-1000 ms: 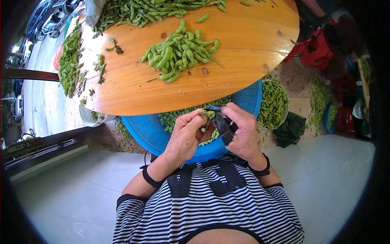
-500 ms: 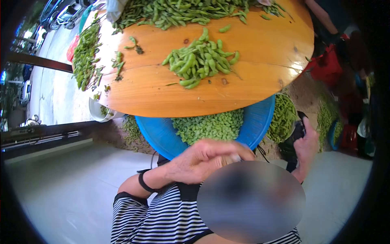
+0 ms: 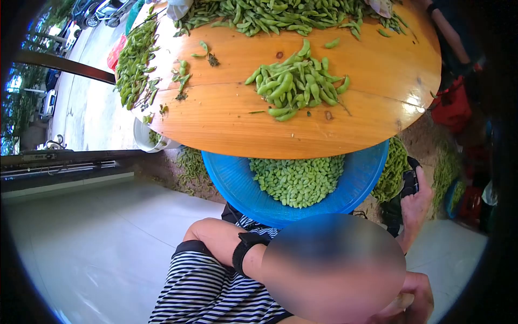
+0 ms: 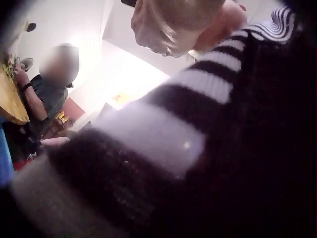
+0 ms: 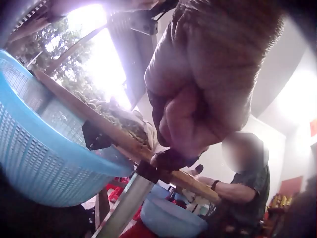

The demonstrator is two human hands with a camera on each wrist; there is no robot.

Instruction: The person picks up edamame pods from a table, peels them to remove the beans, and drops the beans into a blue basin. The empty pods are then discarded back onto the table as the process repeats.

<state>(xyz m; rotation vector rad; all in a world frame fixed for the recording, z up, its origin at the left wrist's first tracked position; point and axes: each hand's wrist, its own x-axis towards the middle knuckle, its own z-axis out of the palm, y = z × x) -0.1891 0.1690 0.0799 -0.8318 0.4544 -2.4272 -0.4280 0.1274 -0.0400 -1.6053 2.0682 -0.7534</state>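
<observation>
My left forearm crosses in front of my chest in the head view. The left hand (image 3: 418, 294) shows only in part at the lower right, by my right upper arm; a blurred patch hides the rest. The left wrist view is filled mostly by a striped sleeve (image 4: 203, 87). Raised beside the blue basket (image 3: 232, 189) is my right hand (image 3: 414, 208), with black coverings (image 5: 181, 161) at its fingertips. In the right wrist view its fingers are folded in towards the thumb, and no pod shows in them. Shelled green beans (image 3: 299, 181) lie in the basket.
A heap of green pods (image 3: 297, 83) sits on the wooden table (image 3: 216, 129), with more pods along its far and left edges. A container of pods (image 3: 393, 167) stands right of the basket. Another person (image 5: 242, 191) is across the table.
The hands, together over the basket with a pod and black coverings between them, have parted. My left hand has swung across to the right side of my body; my right hand has moved right.
</observation>
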